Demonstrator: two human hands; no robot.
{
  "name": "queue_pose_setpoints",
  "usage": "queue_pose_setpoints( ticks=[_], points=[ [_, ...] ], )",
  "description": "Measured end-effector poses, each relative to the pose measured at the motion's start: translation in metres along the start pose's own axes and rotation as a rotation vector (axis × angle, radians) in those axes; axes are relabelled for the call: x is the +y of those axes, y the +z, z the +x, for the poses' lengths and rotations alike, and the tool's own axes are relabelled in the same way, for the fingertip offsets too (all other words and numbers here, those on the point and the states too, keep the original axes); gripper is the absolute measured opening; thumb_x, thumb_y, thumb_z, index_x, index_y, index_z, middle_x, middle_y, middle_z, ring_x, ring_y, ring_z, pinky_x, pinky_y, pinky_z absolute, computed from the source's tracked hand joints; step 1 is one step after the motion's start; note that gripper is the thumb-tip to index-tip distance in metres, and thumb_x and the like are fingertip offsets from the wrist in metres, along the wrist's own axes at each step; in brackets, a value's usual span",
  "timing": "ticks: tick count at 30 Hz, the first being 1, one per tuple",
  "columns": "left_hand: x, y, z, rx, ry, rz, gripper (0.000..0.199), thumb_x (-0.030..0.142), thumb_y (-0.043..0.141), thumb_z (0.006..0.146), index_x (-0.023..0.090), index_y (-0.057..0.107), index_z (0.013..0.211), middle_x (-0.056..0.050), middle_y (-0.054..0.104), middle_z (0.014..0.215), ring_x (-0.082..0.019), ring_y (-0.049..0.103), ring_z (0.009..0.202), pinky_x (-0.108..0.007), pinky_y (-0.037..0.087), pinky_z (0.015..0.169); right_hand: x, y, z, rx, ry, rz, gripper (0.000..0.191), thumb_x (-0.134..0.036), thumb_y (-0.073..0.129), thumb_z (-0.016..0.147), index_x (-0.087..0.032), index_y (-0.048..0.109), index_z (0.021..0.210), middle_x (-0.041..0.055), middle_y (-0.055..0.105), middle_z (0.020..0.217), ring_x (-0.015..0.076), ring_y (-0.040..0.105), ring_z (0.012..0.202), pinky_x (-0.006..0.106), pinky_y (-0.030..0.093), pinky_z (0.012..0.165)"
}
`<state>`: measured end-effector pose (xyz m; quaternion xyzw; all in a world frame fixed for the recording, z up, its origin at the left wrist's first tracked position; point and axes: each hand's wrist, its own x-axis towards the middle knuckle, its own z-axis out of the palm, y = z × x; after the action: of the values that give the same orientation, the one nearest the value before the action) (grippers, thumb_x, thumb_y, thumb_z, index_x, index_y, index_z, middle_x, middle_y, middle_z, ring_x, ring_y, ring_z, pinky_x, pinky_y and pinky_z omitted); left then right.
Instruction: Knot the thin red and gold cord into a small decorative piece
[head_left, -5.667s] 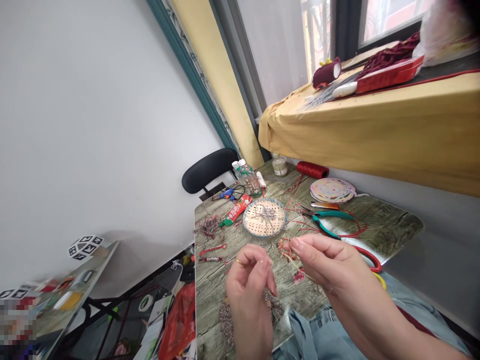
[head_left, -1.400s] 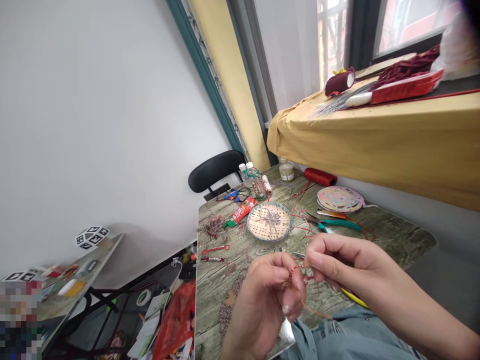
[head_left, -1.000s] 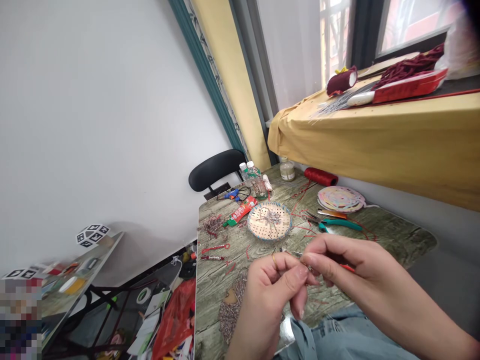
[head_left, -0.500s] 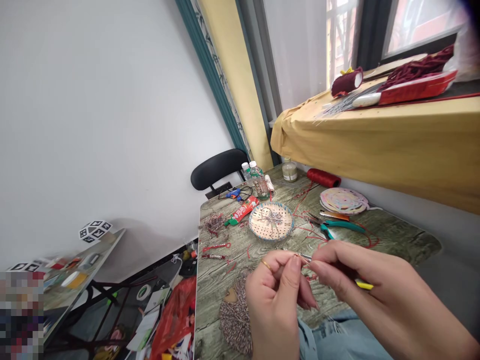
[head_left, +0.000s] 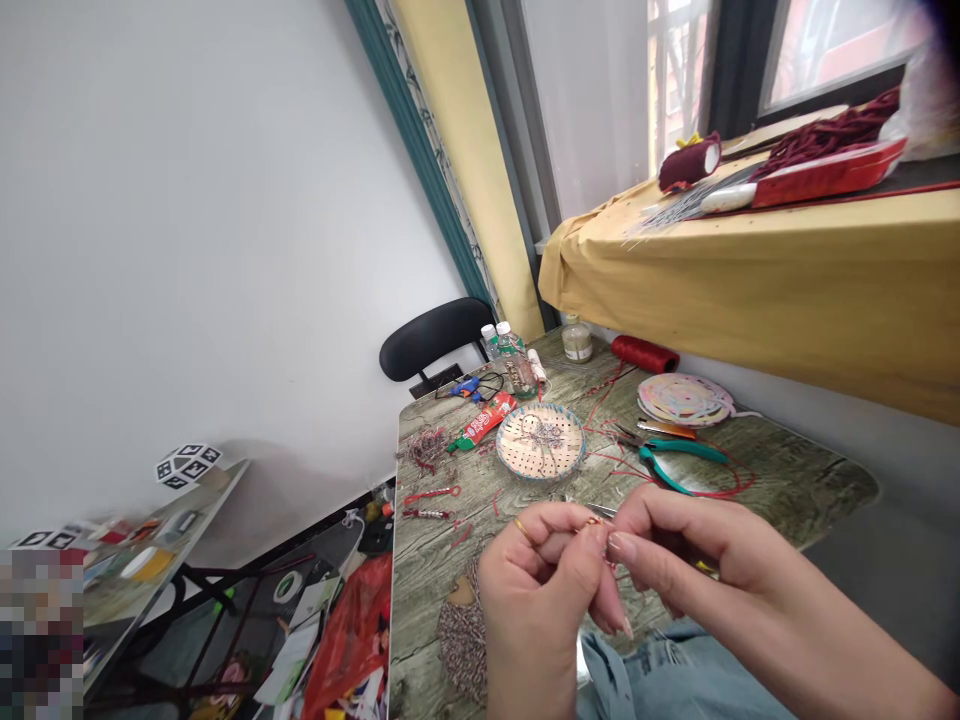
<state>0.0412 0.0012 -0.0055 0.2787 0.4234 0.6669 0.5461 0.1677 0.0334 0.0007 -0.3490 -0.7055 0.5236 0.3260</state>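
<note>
Grey-green and wood-grained, the worktop (head_left: 420,610) is spreading around a round woven tray (head_left: 517,458). Nearer than the tray, the left hand (head_left: 551,580) and right hand (head_left: 694,555) are pinching a small reddish cord piece (head_left: 599,521) between their fingertips. It is seemingly taking shape; how much is remaining cannot be told. Left of the tray, a looped red piece (head_left: 433,494) and a patterned band (head_left: 427,514) are lying, perhaps finished. Just beside the tray, a red tube (head_left: 489,419) is showing white lettering, unreadable; behind the tray, bottles (head_left: 519,374) are bearing illegible green labels.
</note>
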Motion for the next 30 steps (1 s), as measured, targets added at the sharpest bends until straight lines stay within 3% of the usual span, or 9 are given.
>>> queue_pose_setpoints(
  ticks=[7,11,16,20,23,27,30],
  points=[
    [0.014,0.002,-0.004,-0.008,-0.075,0.030,0.017,0.022,0.080,0.070,0.016,0.065,0.065,0.008,0.052,0.030,0.000,0.033,0.025,-0.009,0.024,0.034,0.008,-0.008,0.000,0.078,-0.012,0.084,0.026,-0.040,0.054,0.092,-0.024,0.067,0.076,-0.0018,0.058,0.069,0.0155,0.049,0.064,0.027,0.036,0.056],
    [0.012,-0.005,-0.002,-0.085,-0.078,0.054,0.020,0.026,0.079,0.074,0.017,0.062,0.069,0.009,0.050,0.030,0.000,0.026,0.025,-0.010,0.023,0.033,0.005,-0.012,0.006,-0.002,0.032,0.237,0.030,-0.043,0.055,0.092,-0.022,0.065,0.073,-0.0034,0.051,0.065,0.0132,0.042,0.060,0.026,0.032,0.054],
    [0.004,-0.013,0.003,-0.183,-0.031,0.029,0.021,0.033,0.081,0.075,0.018,0.067,0.070,0.010,0.048,0.029,0.000,0.020,0.024,-0.009,0.021,0.029,0.008,-0.009,0.014,-0.114,0.096,0.395,0.031,-0.049,0.072,0.081,-0.020,0.070,0.073,-0.0050,0.051,0.063,0.0112,0.038,0.059,0.025,0.028,0.054],
    [0.005,-0.010,0.000,-0.106,-0.008,0.031,0.020,0.034,0.085,0.070,0.019,0.071,0.068,0.011,0.046,0.030,0.002,0.019,0.025,-0.008,0.023,0.031,0.013,-0.009,0.015,-0.143,0.142,0.556,0.030,-0.048,0.081,0.074,-0.019,0.075,0.073,-0.0039,0.057,0.062,0.0105,0.042,0.059,0.025,0.028,0.056],
    [0.007,-0.008,-0.003,-0.082,-0.002,0.052,0.021,0.035,0.087,0.067,0.019,0.073,0.066,0.011,0.044,0.030,0.002,0.019,0.026,-0.008,0.022,0.031,0.012,-0.009,0.014,-0.151,0.200,0.617,0.030,-0.046,0.084,0.071,-0.018,0.075,0.072,-0.0043,0.057,0.056,0.0086,0.036,0.053,0.024,0.023,0.050],
    [0.009,-0.007,-0.004,-0.060,-0.004,0.085,0.021,0.033,0.087,0.065,0.019,0.072,0.063,0.011,0.043,0.031,0.001,0.020,0.027,-0.010,0.021,0.032,0.006,-0.007,0.013,-0.119,0.238,0.569,0.024,-0.036,0.085,0.068,-0.016,0.071,0.068,-0.0045,0.055,0.052,0.0081,0.033,0.051,0.023,0.020,0.049],
    [0.009,-0.008,-0.003,-0.066,-0.010,0.093,0.021,0.032,0.087,0.065,0.018,0.072,0.062,0.011,0.042,0.031,0.001,0.019,0.027,-0.010,0.019,0.032,0.004,-0.003,0.013,-0.114,0.187,0.523,0.023,-0.029,0.079,0.068,-0.018,0.060,0.062,-0.0070,0.047,0.052,0.0083,0.030,0.051,0.023,0.021,0.048]
  ],
)
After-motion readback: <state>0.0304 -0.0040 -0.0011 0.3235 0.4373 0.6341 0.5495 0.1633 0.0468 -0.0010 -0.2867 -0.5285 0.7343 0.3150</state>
